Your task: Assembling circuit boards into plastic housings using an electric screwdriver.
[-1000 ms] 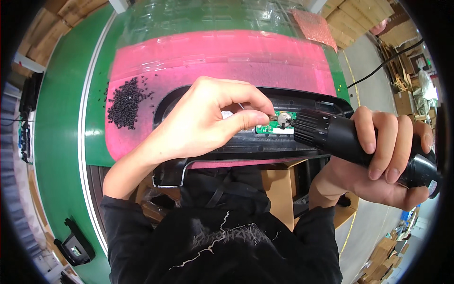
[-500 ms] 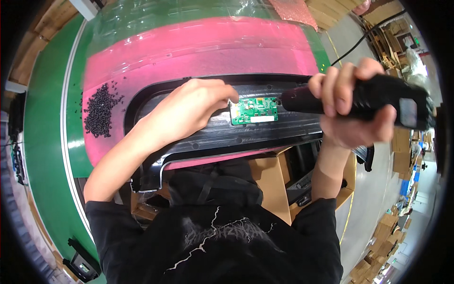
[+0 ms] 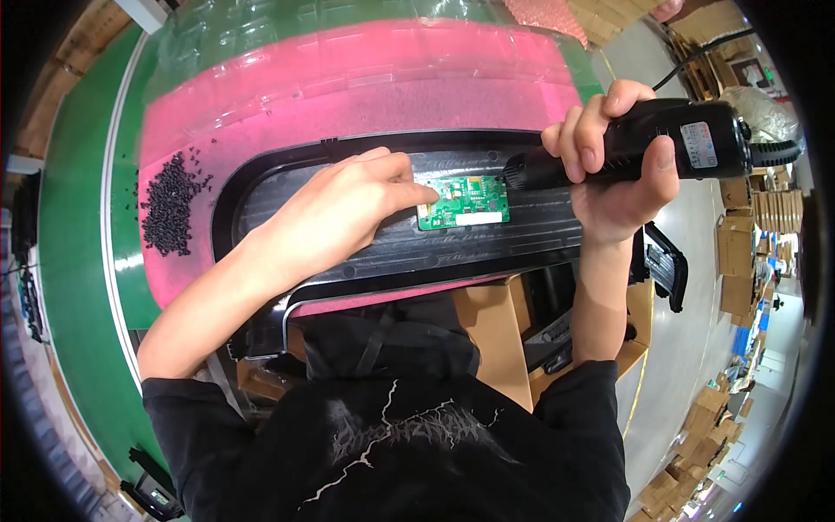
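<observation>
A green circuit board (image 3: 465, 202) lies inside a long black plastic housing (image 3: 391, 271). My left hand (image 3: 361, 193) is closed at the board's left end, fingertips pressed against that edge; the thumb is mostly hidden. In my right hand (image 3: 609, 165) is a black corded electric screwdriver (image 3: 661, 139), its body lying across the palm with fingers wrapped round it. The tool's tapered nose points left and meets the board's upper right corner. Whether the bit sits on a screw there is too small to tell.
A heap of small black screws (image 3: 170, 204) lies on the pink mat (image 3: 348, 91), left of the housing. Clear plastic wrap (image 3: 287, 52) covers the mat's far part. Below the table edge stands an open cardboard box (image 3: 494, 335) with black parts. Stacked cartons (image 3: 739, 252) line the right side.
The screwdriver has levelled out and shifted a little left and up, with its nose now at the board's corner. My left fingertips have moved slightly further onto the board's left end.
</observation>
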`<state>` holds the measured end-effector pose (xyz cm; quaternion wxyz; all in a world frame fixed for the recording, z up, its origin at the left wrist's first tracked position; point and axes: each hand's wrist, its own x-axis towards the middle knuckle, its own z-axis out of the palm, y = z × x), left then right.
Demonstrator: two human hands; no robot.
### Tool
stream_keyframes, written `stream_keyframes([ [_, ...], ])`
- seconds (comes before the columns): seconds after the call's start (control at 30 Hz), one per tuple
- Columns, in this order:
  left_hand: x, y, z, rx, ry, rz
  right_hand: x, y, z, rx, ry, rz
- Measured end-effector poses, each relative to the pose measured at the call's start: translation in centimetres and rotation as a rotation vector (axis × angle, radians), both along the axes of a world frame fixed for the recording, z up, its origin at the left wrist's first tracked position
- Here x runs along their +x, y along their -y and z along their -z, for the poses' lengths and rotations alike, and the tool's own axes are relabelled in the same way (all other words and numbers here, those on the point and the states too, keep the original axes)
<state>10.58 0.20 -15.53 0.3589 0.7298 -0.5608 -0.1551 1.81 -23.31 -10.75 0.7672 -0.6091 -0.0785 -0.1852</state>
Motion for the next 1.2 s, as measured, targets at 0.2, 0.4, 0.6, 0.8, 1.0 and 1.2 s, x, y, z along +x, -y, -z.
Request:
stream_keyframes([
  [0.2, 0.0, 0.3, 0.0, 0.067, 0.098, 0.003, 1.3, 0.4, 0.2, -0.042, -0.057, -0.082],
  [0.4, 0.0, 0.3, -0.4, 0.075, 0.133, 0.002, 1.5, -0.4, 0.1, -0.129, -0.055, -0.090],
  [0.6, 0.0, -0.6, -1.1, 0.097, 0.129, -0.021, 0.4, -2.5, -0.9, -0.008, 0.037, 0.004],
  [0.8, 0.7, -0.7, -2.3, -0.243, -0.408, -0.097, -0.8, -5.4, -4.7, 0.180, 0.279, -0.265],
  [1.0, 0.3, -2.1, -3.0, -0.305, -0.475, -0.082, -0.3, -7.0, -5.1, 0.087, 0.346, -0.253],
  [1.2, 0.4, -2.0, -2.9, -0.379, -0.409, -0.106, 0.0, -7.1, -5.3, 0.021, 0.380, -0.276],
])
